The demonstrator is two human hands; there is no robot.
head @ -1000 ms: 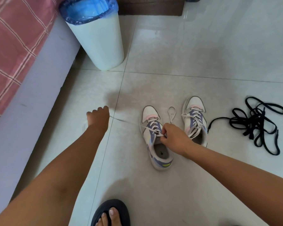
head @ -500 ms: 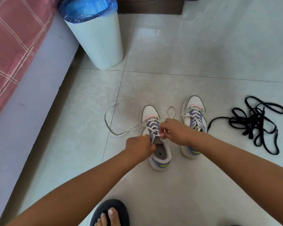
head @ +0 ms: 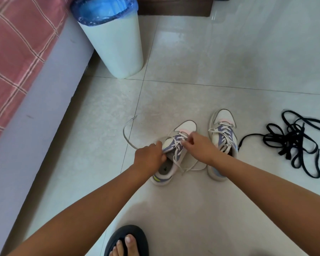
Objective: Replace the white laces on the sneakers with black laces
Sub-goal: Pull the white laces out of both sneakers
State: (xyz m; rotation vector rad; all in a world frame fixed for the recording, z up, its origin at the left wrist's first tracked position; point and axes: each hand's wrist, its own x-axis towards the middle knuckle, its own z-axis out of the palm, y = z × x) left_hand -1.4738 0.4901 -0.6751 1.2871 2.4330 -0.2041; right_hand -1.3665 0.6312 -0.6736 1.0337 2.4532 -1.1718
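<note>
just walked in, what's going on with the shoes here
A person is unlacing the left sneaker on the floor: the left hand holds its side, the right hand pinches its white lace, partly pulled loose. The right sneaker is laced. The black laces lie untouched nearby.

Left hand (head: 149, 157) and right hand (head: 199, 147) extended forward, fingers curled.

There are two sneakers on the floor, a left sneaker (head: 171, 154) and a right sneaker (head: 222, 137). Two hands are here, a left hand (head: 149, 158) and a right hand (head: 199, 148). There is one heap of black laces (head: 295, 141) on the right; I cannot count them. Far off stands one white bin (head: 114, 45). Near the bottom is one foot in a black slipper (head: 126, 242).
</note>
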